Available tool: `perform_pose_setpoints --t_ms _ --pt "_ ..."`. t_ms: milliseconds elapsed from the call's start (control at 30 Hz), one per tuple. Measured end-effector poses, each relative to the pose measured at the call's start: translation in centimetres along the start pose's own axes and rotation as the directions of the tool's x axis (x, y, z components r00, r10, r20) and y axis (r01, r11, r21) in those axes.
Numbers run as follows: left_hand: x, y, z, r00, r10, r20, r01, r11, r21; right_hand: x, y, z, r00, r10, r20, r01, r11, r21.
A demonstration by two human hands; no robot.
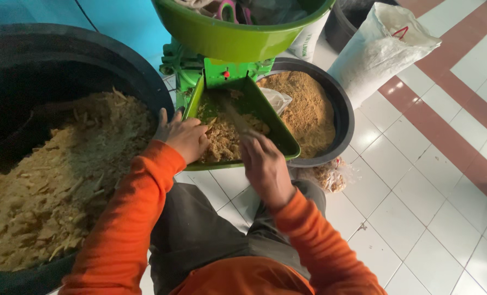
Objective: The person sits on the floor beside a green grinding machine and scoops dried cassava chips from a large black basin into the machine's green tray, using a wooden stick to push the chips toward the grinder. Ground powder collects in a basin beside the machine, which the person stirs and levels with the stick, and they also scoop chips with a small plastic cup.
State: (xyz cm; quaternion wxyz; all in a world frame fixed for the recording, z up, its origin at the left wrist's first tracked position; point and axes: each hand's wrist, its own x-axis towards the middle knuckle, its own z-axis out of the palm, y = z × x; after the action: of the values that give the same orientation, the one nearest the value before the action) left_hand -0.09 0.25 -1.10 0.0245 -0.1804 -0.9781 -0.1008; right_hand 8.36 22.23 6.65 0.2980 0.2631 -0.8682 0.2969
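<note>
The green feed tray (279, 134) of the green grinding machine (200, 68) slopes toward the person and carries coarse brown mash (224, 139). The right hand (265, 164) has its grip clamped on a thin wooden stick (235, 117), the tip resting in the mash. The left hand (184, 136) rests at the tray's left rim, fingers curled loosely, clamped on nothing. Behind the tray a black basin (344, 117) holds fine brown meal (309, 109). At left, a large black tub (63, 60) contains pale shredded chips (58, 186). A white sack (380, 49) stands on the tiled floor (429, 218).
</note>
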Motion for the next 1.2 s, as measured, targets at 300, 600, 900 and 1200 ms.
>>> perform_pose_setpoints --t_ms 300,600,900,1200 --pt "0.0 0.4 -1.6 0.939 0.264 -0.221 -0.257 0.965 0.058 2.2 -1.0 -14.0 0.976 0.208 0.056 -0.207 0.978 -0.023" --pt "5.6 3.5 0.5 0.808 0.53 0.257 -0.54 0.841 -0.035 1.4 -2.9 -20.9 0.926 0.349 0.145 -0.294 0.906 -0.305" --pt "5.4 0.8 2.3 0.988 0.149 0.031 -0.152 0.976 0.154 -0.1 2.8 -8.8 0.986 0.168 0.002 -0.167 0.982 0.083" --pt "2.7 0.7 2.3 0.988 0.109 -0.11 -0.099 0.991 0.095 -0.4 1.7 -5.8 0.993 0.113 -0.03 -0.114 0.994 -0.004"
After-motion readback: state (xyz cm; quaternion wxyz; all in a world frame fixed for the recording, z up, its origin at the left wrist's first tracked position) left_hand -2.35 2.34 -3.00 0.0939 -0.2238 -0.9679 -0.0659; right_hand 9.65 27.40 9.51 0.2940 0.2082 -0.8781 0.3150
